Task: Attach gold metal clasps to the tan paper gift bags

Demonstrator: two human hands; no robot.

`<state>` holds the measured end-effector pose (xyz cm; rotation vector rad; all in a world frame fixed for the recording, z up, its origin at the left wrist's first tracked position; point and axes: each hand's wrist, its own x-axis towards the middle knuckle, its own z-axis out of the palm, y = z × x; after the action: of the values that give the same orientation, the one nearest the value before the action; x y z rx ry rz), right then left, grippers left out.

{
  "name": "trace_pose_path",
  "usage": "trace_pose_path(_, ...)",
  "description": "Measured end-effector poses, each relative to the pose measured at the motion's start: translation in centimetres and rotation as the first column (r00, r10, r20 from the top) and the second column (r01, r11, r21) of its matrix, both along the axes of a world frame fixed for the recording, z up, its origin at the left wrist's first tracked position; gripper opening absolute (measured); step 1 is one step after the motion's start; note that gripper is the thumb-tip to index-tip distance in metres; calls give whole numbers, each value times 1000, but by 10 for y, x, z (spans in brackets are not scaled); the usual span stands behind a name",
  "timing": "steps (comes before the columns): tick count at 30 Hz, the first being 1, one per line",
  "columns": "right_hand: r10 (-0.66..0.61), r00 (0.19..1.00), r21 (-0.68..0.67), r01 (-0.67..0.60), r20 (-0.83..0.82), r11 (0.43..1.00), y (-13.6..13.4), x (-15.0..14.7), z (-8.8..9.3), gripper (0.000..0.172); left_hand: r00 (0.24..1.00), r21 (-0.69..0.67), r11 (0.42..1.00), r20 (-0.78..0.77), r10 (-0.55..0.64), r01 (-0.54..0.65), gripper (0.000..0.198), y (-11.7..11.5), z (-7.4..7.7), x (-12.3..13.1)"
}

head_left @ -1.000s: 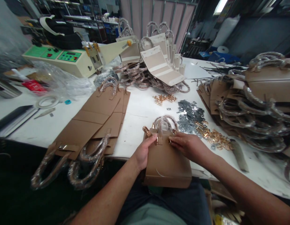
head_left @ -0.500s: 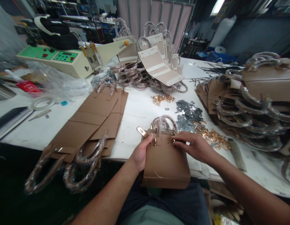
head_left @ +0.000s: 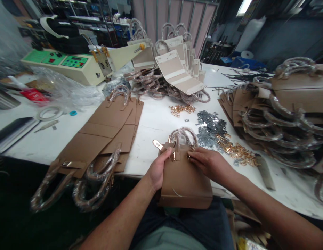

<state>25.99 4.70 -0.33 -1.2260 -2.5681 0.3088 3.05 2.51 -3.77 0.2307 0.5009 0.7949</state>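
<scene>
hands: 2 | left hand [head_left: 157,170] grips 1 brown bag [head_left: 186,182], centre bottom | right hand [head_left: 208,163] pinches its top | 1 machine [head_left: 72,67], upper left

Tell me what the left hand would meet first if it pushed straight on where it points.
Probably the gold clasp just beyond the left hand, at the top corner of the brown bag; depth is unclear.
</scene>
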Motion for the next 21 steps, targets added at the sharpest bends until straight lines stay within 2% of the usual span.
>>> trace_pose_path(8, 38, 999, -44, -38, -6, 998, 0, 1, 3, 27, 999, -8, 1000, 35, 1, -1, 52, 0, 0, -1)
trace_pose_path(21, -79, 997, -41, 78, -18, 996, -3, -2, -6, 20, 1000, -21, 1000, 31, 5, -4, 49, 1, 0, -1)
